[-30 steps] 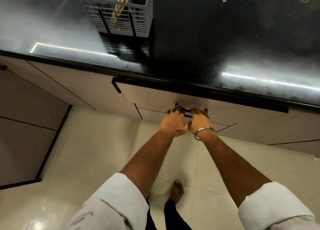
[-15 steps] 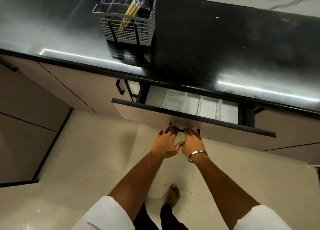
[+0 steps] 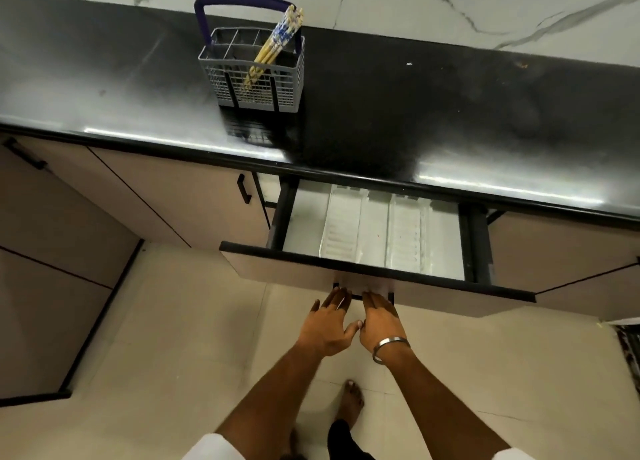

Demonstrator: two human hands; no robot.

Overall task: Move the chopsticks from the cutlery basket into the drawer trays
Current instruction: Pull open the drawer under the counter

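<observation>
Both hands are sitting low centre of the frame, side by side under the drawer front. Left hand [image 3: 329, 324] is lying with fingers fairly straight, fingertips reaching the dark handle [image 3: 360, 295]; right hand [image 3: 381, 322], steel bangle [image 3: 389, 348] on the wrist, is doing the same just beside it, thumbs nearly touching. Neither is holding anything; whether fingertips are hooking the handle cannot be told.

Drawer [image 3: 374, 269] is standing pulled out in mid frame, showing pale ribbed trays [image 3: 377, 232] running front to back, nothing visible in them.

Chopsticks [image 3: 273, 49] are waiting in the grey cutlery basket [image 3: 254, 75], upper centre-left on the black worktop [image 3: 450, 113], leaning right, patterned tops poking above the rim near the blue carry handle [image 3: 242, 2].

Handling judgement: light, stiff, thin sticks, likely smooth and a bit slippery, prone to fanning apart. Best pinching the bundle at the exposed upper ends, lifting straight up clear of the mesh, then laying lengthwise in a tray channel.
</observation>
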